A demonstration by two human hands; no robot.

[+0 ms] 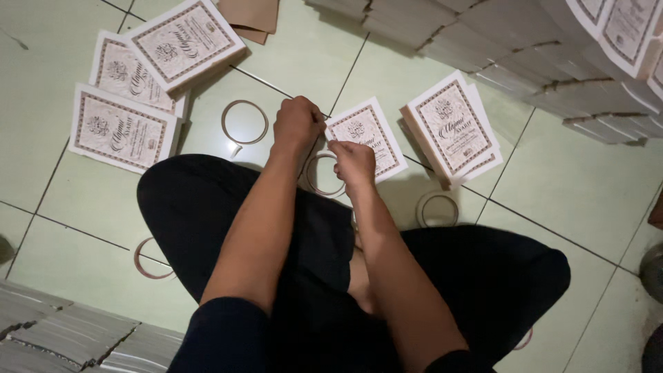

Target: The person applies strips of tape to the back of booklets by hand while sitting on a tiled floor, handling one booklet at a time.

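A thin white booklet (369,135) with an ornate brown border lies on the green tiled floor (41,117) in front of my crossed legs. My left hand (297,124) is closed at the booklet's left edge. My right hand (353,164) pinches the same edge just below it. Both hands grip the booklet. A brown tape ring (312,181) lies under my right hand, partly hidden.
A stack of like booklets (452,128) sits to the right, three more piles (124,128) to the upper left. Tape rings (244,122) lie scattered on the floor. Bundled booklet stacks (511,48) line the top right and the bottom left (69,338).
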